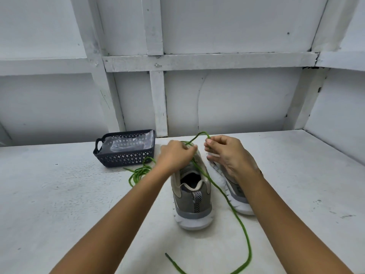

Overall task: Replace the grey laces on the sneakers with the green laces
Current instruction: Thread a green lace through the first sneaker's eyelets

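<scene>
While a dark basket point(124, 155) sits left on the surface point(59, 204) beside a coiled green lace point(139, 173), the left hand point(175, 155) pinches a long green lace point(233, 210) over the upright sneaker point(192, 194). The right hand point(227, 153) pinches its raised loop above the other sneaker point(237, 196), which lies tipped on its side.

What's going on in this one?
A person is threading a green lace into the upright sneaker. The left hand holds the lace at the shoe's front, and the right hand pinches a raised loop of it. The rest trails over the table toward the camera. The second sneaker lies on its side to the right. A spare lace sits coiled beside the basket.
</scene>
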The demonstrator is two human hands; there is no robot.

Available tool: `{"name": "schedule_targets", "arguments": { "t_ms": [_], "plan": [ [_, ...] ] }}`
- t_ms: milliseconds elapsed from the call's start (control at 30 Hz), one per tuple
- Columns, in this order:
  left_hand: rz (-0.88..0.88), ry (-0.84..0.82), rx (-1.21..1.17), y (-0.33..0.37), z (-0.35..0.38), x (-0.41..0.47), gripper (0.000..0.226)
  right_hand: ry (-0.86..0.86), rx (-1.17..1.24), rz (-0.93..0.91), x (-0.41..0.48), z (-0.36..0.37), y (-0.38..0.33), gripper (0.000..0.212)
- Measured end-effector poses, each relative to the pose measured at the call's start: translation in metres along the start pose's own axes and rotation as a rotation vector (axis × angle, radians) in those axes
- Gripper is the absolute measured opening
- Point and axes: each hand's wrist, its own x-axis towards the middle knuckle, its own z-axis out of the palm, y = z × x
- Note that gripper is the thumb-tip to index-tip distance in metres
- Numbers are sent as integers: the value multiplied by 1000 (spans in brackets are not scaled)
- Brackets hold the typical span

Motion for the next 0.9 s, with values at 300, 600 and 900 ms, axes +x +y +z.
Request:
{"name": "schedule_targets", "arguments": {
  "t_ms": [300,600,900],
  "plan": [
    [-116,-38,-279,-13,24,0,31,103,-198,-137,4,11,25,12],
    [-199,-19,-519,-20,36,5,12,150,-190,-127,9,18,39,9],
    [-141,-17,-445,-20,32,0,22,217,-386,-208,11,21,45,3]
  ]
}}
